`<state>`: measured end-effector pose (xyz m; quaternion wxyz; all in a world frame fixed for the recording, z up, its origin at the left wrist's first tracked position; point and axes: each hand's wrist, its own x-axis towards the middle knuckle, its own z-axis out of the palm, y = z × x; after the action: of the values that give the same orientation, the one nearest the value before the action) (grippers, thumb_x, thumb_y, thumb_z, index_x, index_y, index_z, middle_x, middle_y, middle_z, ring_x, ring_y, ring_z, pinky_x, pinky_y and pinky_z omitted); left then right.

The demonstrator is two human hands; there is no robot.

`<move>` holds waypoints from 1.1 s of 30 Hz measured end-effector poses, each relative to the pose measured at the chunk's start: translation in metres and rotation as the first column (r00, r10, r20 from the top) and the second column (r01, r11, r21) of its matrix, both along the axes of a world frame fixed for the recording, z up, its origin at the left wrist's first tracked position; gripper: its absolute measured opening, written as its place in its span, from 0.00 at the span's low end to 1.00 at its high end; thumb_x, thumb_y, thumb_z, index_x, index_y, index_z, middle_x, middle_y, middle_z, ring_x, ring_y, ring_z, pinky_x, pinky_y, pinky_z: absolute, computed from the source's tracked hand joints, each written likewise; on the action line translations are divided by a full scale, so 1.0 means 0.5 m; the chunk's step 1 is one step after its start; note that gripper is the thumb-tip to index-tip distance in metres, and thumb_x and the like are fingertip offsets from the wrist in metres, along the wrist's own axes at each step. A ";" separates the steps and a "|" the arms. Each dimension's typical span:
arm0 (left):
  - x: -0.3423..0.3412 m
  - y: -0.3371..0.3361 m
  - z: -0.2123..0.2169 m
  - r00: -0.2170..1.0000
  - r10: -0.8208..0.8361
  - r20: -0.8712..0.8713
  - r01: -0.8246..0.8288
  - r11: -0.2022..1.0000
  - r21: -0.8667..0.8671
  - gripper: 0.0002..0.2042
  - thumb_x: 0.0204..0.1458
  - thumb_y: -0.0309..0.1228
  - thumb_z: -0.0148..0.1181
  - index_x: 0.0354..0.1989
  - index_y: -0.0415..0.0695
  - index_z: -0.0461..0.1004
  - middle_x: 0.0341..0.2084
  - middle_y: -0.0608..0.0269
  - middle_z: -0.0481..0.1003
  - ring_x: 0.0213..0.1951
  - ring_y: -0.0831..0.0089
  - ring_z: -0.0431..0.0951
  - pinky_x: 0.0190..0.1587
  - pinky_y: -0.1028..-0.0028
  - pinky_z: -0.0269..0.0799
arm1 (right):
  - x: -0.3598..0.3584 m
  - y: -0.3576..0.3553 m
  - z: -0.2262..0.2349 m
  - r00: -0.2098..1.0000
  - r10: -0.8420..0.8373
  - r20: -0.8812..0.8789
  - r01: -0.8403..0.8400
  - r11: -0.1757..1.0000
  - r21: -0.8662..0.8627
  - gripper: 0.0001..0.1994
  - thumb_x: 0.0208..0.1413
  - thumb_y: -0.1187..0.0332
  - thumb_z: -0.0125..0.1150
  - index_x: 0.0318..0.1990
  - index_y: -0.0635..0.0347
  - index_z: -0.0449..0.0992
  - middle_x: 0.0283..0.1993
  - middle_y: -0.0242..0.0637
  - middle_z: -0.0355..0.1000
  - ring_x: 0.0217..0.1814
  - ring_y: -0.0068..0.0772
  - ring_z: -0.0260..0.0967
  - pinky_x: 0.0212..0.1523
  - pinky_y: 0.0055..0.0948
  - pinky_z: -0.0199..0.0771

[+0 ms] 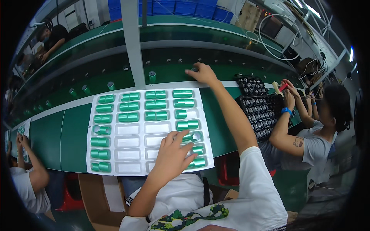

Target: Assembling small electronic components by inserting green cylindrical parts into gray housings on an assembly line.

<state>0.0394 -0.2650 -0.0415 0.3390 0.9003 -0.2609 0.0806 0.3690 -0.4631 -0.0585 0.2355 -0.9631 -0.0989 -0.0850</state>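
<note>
Resting open on the white tray (127,169), left hand (173,152); right hand (203,73) grips one green cylinder (195,69).

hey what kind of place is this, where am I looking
Most likely a factory assembly line. A long green conveyor belt carries small green cylinders, a white moulded tray holds rows of the same parts, and co-workers sit close alongside with black trays of components.
</note>
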 end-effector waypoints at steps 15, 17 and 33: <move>0.011 0.020 -0.008 0.998 -0.019 -0.057 0.004 0.966 -0.259 0.13 0.53 0.35 0.67 0.43 0.41 0.83 0.63 0.50 0.66 0.63 0.47 0.57 0.65 0.55 0.58 | 0.070 -0.278 0.065 0.728 -0.677 -0.107 0.507 0.637 -0.580 0.23 0.59 0.62 0.55 0.63 0.50 0.73 0.66 0.45 0.69 0.69 0.56 0.64 0.69 0.70 0.46; 0.016 0.021 -0.014 0.998 -0.008 -0.068 -0.011 0.963 -0.267 0.13 0.54 0.35 0.67 0.43 0.41 0.82 0.62 0.50 0.66 0.63 0.48 0.58 0.63 0.56 0.60 | 0.084 -0.288 0.061 0.794 -0.605 -0.055 0.440 0.635 -0.635 0.21 0.58 0.65 0.56 0.59 0.51 0.76 0.62 0.45 0.73 0.65 0.54 0.70 0.68 0.70 0.46; 0.023 0.080 -0.008 0.774 -0.472 -0.422 -0.443 0.072 -0.894 0.16 0.63 0.24 0.54 0.59 0.36 0.69 0.50 0.54 0.74 0.51 0.66 0.78 0.55 0.69 0.75 | -0.107 0.050 0.089 0.694 0.711 -0.114 0.352 -0.197 0.915 0.13 0.65 0.66 0.59 0.51 0.66 0.74 0.44 0.40 0.74 0.43 0.29 0.73 0.43 0.24 0.79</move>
<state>0.0511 -0.2248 -0.0454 0.9222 0.3791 -0.0110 -0.0760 0.3157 -0.4382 -0.0142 0.9002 -0.3427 -0.0692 0.2598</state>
